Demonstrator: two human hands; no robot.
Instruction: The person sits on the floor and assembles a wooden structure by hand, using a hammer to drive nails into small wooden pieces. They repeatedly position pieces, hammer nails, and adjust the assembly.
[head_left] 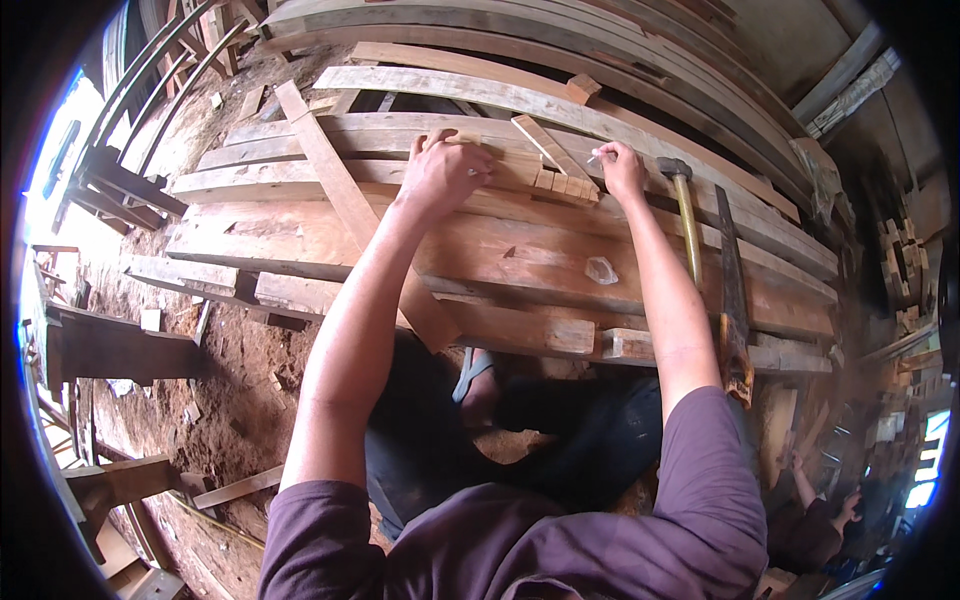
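My left hand (445,175) is curled over the left part of a short pale wooden block (520,168) lying on the beams; a small white spot shows by its fingers, too small to name. Notches are cut into the block's right end. A thin wooden strip (548,150) lies slantwise beside those notches. To the right of the strip, my right hand (622,170) pinches a small whitish stick (595,155), apart from the block. Close by my right forearm lie a hammer (686,215) with a yellowish handle and a handsaw (731,290).
Long wooden beams (520,245) stretch across in front of me, with a crumpled clear scrap (601,270) on one. A loose plank (335,175) crosses them at the left. More timber (500,30) lies beyond. Another person (810,520) is at the lower right.
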